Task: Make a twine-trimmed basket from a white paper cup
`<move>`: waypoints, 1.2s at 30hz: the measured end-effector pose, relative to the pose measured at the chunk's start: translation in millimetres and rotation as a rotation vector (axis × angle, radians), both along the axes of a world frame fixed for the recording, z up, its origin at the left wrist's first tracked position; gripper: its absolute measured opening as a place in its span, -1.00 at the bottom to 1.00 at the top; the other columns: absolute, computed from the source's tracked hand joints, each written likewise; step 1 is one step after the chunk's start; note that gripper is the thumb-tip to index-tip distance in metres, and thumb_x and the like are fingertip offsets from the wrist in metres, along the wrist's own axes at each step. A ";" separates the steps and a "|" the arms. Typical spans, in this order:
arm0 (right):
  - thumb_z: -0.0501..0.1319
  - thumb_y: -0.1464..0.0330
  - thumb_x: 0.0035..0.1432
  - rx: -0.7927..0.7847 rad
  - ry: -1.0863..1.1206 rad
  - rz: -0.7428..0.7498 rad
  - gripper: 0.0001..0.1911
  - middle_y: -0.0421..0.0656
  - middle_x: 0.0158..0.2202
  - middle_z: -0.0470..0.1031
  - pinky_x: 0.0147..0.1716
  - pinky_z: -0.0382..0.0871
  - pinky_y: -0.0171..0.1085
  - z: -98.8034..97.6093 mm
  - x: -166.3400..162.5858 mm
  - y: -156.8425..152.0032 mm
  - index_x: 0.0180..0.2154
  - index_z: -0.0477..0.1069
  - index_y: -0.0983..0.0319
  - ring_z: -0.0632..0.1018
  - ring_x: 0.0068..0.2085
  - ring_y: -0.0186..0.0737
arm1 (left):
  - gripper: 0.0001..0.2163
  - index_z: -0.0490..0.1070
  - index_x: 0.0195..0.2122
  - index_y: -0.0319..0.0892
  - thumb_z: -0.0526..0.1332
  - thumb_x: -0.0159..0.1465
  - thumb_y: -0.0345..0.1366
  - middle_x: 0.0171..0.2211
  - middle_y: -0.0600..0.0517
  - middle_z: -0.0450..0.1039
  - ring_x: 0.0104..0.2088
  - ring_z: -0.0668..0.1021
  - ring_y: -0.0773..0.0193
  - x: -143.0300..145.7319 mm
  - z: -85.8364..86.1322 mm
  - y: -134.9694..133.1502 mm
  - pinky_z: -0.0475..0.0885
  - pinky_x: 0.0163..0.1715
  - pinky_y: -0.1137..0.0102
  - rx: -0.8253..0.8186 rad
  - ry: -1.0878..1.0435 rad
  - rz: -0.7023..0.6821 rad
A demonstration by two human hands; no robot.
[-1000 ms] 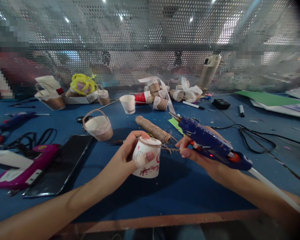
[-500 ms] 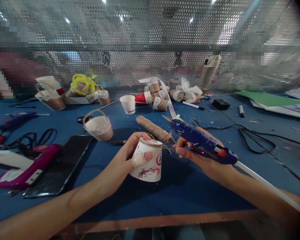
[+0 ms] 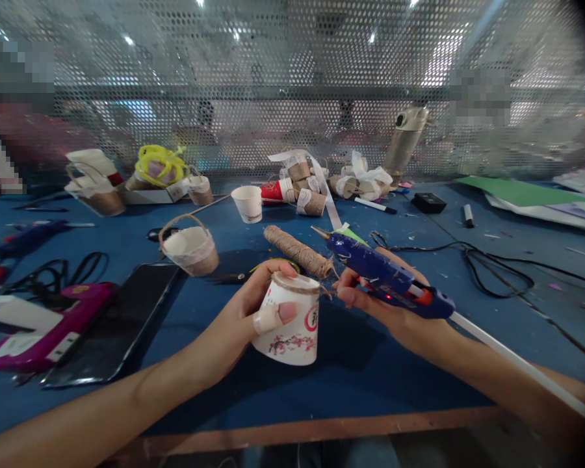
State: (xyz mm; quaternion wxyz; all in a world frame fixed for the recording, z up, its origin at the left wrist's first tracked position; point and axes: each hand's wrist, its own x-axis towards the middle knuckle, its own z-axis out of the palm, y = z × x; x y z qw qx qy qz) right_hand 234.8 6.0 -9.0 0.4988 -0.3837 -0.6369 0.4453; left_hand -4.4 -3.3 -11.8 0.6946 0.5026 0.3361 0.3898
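Observation:
My left hand [image 3: 256, 309] is closed around a white paper cup [image 3: 292, 335] printed with pink blossoms, held upside down with its base up. Brown twine [image 3: 297, 286] runs round the edge of that base. A blue hot glue gun [image 3: 383, 270], its red light on and a long white glue stick in its back, rests in my right hand [image 3: 377, 305]. The thumb and fingertips of that hand pinch the twine's loose strand beside the cup. Behind the cup lies a spool of twine [image 3: 297, 250], with scissors [image 3: 231, 278] partly hidden by my left hand.
A twine-wrapped cup basket [image 3: 192, 250] and a plain paper cup [image 3: 247, 204] stand behind. Several wrapped cups are heaped near the perforated screen [image 3: 273, 78]. To the left lie a phone [image 3: 114, 325] and a purple device [image 3: 53, 328]; a black cable [image 3: 497, 276] loops at right.
The cup has tilted and turned slightly in my left hand, its base leaning away and its print shifting right. My right hand with the glue gun has moved slightly left.

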 end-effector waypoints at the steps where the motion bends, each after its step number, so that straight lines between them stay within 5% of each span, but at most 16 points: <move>1: 0.47 0.35 0.09 0.006 -0.001 -0.001 -0.79 -0.30 -0.36 0.54 -0.34 0.54 -0.29 -0.3 0.3 0.1 -0.34 0.45 0.13 0.57 -0.39 -0.33 | -0.61 0.28 -0.02 0.03 0.41 0.22 -0.13 -0.15 0.04 0.55 -0.23 0.65 0.06 0.2 0.0 0.1 0.50 -0.22 0.24 -0.004 -0.003 0.000; 36: 0.47 0.44 0.05 -0.092 0.146 0.114 -0.72 -0.32 -0.37 0.53 -0.30 0.43 -0.40 -3.8 -4.2 1.1 -0.34 0.38 0.16 0.52 -0.37 -0.39 | -0.56 0.29 0.03 0.02 0.42 0.21 -0.12 -0.08 0.00 0.50 -0.18 0.62 0.07 3.5 -9.1 1.8 0.50 -0.18 0.26 -0.019 -0.098 -0.123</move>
